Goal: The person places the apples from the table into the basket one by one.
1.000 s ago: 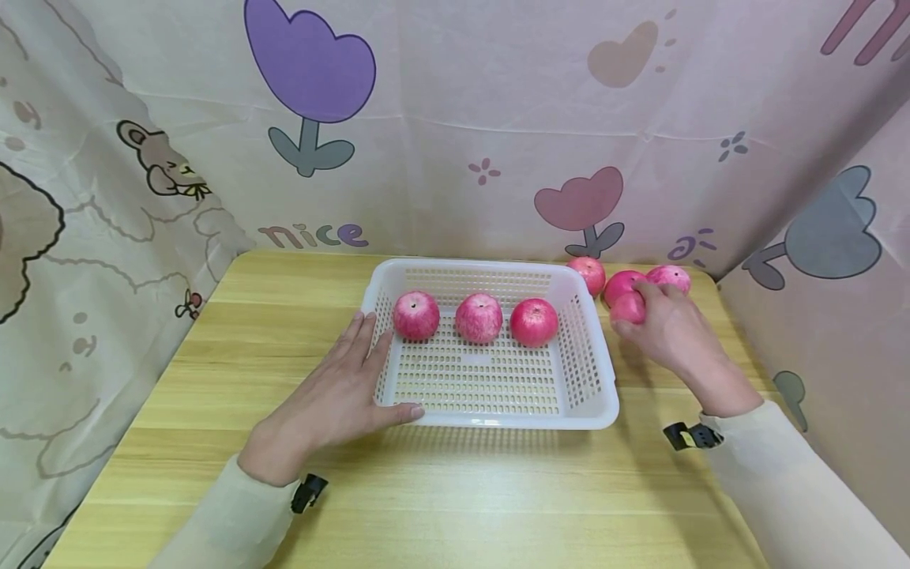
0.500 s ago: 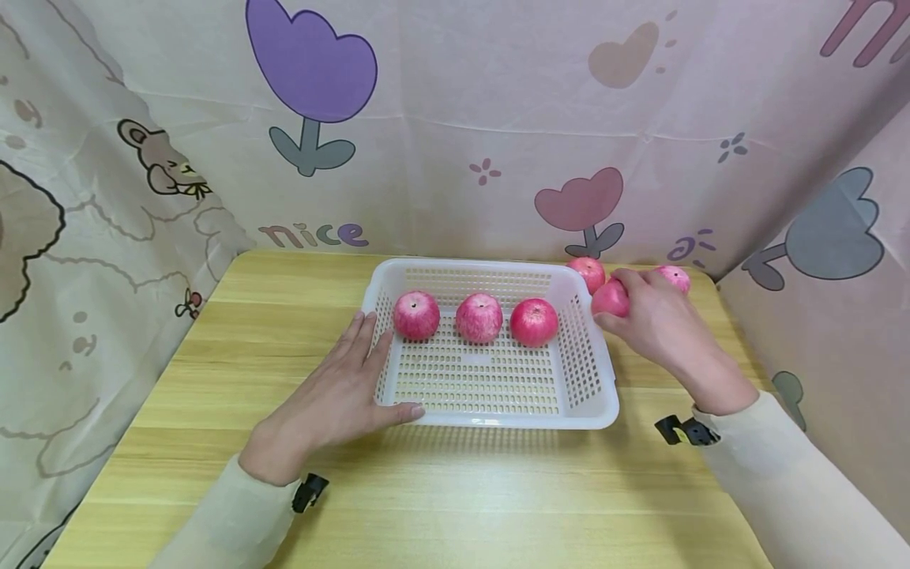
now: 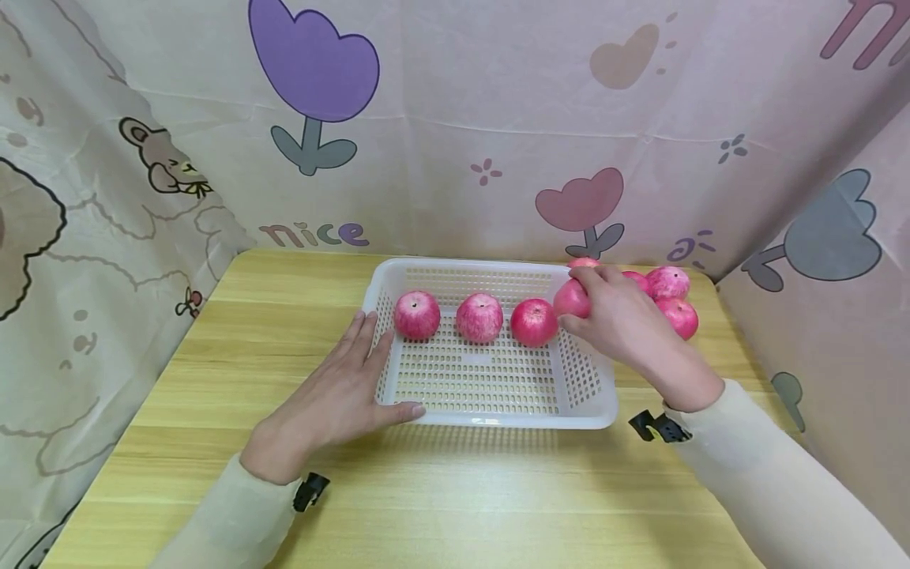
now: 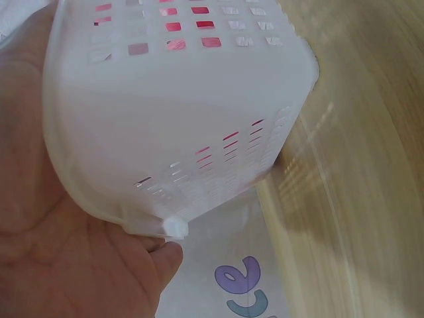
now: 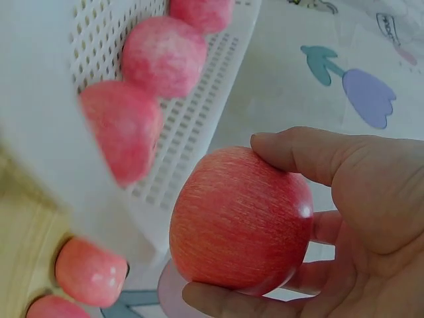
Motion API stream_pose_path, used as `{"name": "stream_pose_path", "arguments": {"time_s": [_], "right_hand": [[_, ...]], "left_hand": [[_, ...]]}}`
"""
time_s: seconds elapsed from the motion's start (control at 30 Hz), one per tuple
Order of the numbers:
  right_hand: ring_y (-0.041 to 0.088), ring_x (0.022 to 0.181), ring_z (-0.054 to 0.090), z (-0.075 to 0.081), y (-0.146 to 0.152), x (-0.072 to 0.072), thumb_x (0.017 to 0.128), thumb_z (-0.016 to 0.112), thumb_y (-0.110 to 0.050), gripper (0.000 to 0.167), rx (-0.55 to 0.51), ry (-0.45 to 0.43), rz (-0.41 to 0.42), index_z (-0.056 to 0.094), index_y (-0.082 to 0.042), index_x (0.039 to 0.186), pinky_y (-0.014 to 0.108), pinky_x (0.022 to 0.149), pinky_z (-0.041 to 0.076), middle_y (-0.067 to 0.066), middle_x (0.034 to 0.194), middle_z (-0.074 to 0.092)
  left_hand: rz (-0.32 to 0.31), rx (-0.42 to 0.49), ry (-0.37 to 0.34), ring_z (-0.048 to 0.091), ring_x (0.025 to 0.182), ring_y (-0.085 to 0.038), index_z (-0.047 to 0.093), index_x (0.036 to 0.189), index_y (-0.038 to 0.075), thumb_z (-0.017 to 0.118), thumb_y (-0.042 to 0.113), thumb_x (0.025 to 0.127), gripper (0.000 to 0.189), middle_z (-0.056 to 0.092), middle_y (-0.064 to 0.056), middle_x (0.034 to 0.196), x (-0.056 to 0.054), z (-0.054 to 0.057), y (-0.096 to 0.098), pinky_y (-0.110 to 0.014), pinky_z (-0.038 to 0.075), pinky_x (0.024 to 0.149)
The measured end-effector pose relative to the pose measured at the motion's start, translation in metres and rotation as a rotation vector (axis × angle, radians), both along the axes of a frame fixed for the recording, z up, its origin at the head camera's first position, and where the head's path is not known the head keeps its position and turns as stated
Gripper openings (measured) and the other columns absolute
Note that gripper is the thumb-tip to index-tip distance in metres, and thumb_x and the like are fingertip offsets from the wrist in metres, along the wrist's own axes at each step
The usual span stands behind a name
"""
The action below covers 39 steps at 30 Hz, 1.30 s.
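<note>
A white perforated plastic basket (image 3: 490, 420) stands on the table with three red apples in a row: one on the left (image 3: 417, 315), one in the middle (image 3: 479, 318) and one on the right (image 3: 534, 322). My right hand (image 3: 626, 320) grips another apple (image 5: 242, 222) between thumb and fingers, over the basket's right rim. In the right wrist view its round side faces the camera. On the basket's left side rests my left hand (image 3: 334, 391), fingers extended along the rim and thumb at the front corner. The left wrist view has the palm (image 4: 79, 265) against the rim.
Several more apples lie on the wooden table (image 3: 455, 498) right of the basket, among them one at the far right (image 3: 668, 282) and one in front of it (image 3: 678, 317). A printed cloth (image 3: 441, 182) hangs behind and at both sides.
My right hand has carried its apple left from the group on the right to over the basket's right rim, uncovering apples behind it. My left hand stays at the basket.
</note>
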State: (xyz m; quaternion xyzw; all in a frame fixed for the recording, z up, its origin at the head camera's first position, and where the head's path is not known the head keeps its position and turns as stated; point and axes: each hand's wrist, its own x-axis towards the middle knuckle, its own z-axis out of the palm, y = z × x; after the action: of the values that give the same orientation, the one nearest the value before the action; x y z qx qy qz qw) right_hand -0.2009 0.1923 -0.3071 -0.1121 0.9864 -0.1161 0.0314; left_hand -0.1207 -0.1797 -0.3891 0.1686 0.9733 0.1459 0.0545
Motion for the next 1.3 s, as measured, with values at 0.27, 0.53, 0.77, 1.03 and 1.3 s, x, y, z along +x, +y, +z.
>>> {"name": "stream_pose_path", "arguments": {"time_s": [0.27,0.53,0.77,1.03,1.3], "right_hand": [[0.052,0.131,0.056,-0.005,-0.021,0.001,0.093,0.077,-0.033,0.074,0.035,0.030,0.089,0.048,-0.006,0.155,0.070,0.102,0.050,0.030,0.154,0.045],[0.046,0.129,0.058,-0.010,-0.044,0.001,0.091,0.080,-0.034,0.073,0.033,0.067,0.163,0.052,-0.006,0.152,0.061,0.102,0.054,0.026,0.148,0.054],[0.045,0.123,0.061,-0.016,-0.064,0.001,0.088,0.085,-0.032,0.074,0.017,0.095,0.238,0.055,-0.005,0.150,0.057,0.106,0.052,0.024,0.144,0.058],[0.043,0.127,0.061,-0.019,-0.086,0.001,0.087,0.086,-0.033,0.081,0.031,0.030,0.257,0.050,-0.003,0.152,0.056,0.108,0.052,0.021,0.149,0.056],[0.039,0.126,0.060,-0.021,-0.100,0.000,0.086,0.087,-0.032,0.075,0.014,-0.001,0.293,0.056,-0.013,0.151,0.055,0.100,0.056,0.019,0.146,0.054]], "left_hand": [[-0.003,0.001,-0.001,-0.010,0.164,-0.039,0.019,0.167,0.000,0.050,0.096,0.079,0.134,-0.006,-0.023,0.176,0.000,0.001,0.000,-0.059,0.018,0.130],[-0.008,-0.004,0.003,-0.010,0.164,-0.039,0.020,0.167,0.000,0.049,0.097,0.080,0.134,-0.005,-0.024,0.176,-0.002,0.001,0.000,-0.059,0.018,0.130],[-0.009,-0.008,0.007,-0.010,0.164,-0.039,0.019,0.167,0.000,0.048,0.098,0.079,0.134,-0.006,-0.025,0.176,-0.002,0.001,0.000,-0.059,0.018,0.129],[-0.004,-0.008,0.007,-0.010,0.164,-0.039,0.019,0.168,0.001,0.047,0.098,0.078,0.135,-0.006,-0.024,0.176,-0.001,0.001,0.000,-0.060,0.018,0.129],[0.001,0.000,0.005,-0.009,0.164,-0.040,0.020,0.167,0.002,0.048,0.098,0.078,0.134,-0.005,-0.024,0.176,0.000,0.001,0.000,-0.060,0.019,0.128]]}}
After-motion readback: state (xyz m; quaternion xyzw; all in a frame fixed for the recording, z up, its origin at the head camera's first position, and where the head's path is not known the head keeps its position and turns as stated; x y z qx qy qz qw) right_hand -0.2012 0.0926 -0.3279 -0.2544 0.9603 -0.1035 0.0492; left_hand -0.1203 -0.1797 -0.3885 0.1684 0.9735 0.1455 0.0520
